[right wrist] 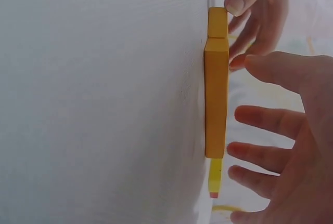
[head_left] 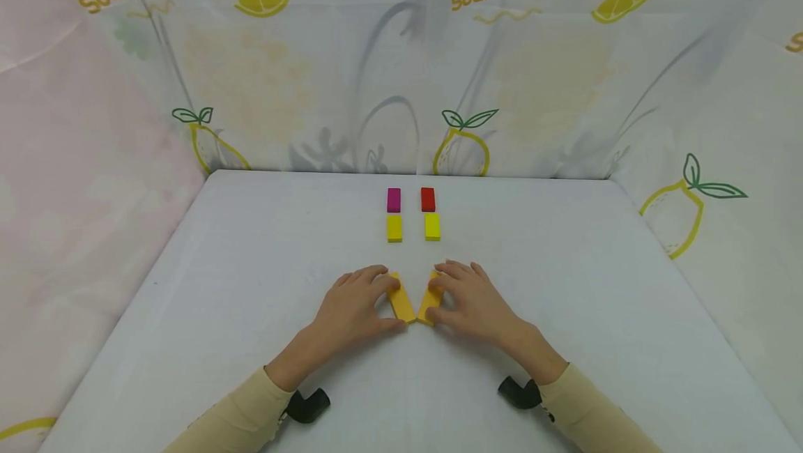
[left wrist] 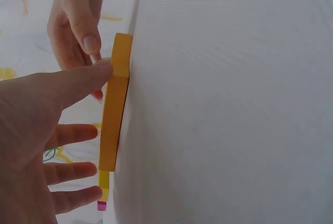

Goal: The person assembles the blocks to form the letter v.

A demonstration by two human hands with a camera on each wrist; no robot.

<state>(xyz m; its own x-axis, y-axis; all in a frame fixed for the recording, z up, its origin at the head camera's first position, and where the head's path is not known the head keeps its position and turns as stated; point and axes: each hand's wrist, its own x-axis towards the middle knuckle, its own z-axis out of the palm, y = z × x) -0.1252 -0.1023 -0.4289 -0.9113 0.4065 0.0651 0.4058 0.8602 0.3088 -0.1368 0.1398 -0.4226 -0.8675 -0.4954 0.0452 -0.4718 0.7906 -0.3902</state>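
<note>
Two orange-yellow blocks lie on the white table, a left block (head_left: 401,300) and a right block (head_left: 429,300). They slant toward each other and meet at their near ends in a V. My left hand (head_left: 354,306) is over the left block, its thumb tip right at the near end and its fingertips along the outer side. In the left wrist view those fingers (left wrist: 73,133) are fairly straight. My right hand (head_left: 473,303) hovers beside the right block. A gap shows between its spread fingers (right wrist: 268,117) and that block in the right wrist view.
Beyond the V lie two yellow blocks (head_left: 394,228) (head_left: 432,227) in separate columns. Farther back, a magenta block (head_left: 394,200) lies behind the left one and a red block (head_left: 428,199) behind the right one. A printed lemon cloth (head_left: 351,63) hangs past the table's far edge.
</note>
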